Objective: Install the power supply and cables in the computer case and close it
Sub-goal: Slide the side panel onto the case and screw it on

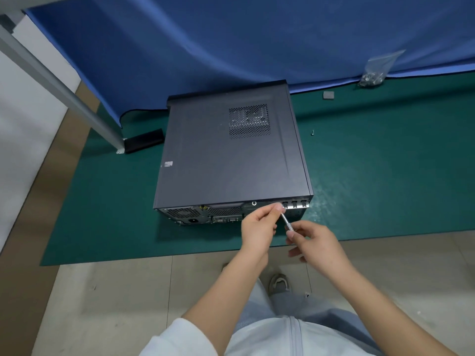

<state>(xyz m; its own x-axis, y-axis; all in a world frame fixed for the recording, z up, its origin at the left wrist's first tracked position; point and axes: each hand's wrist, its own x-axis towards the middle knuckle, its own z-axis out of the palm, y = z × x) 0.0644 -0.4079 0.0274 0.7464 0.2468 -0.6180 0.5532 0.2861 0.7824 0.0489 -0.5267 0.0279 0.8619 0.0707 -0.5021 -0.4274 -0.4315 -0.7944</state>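
Pinched in the right hand (312,242), a slim screwdriver (287,222) angles up to the near rear edge of the closed computer case (226,152) lying on the green mat (385,176). Left hand (259,227) fingertips pinch at the screwdriver's tip. One loose screw (312,132) lies to the right of the case.

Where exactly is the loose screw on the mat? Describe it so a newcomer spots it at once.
Start at the black computer case lying on the green mat. Look just right of its far right edge: the loose screw lies alone on bare mat. Unlike the screws bunched in the clear plastic bag farther back, or the grey square pad, it is single, tiny and silvery.
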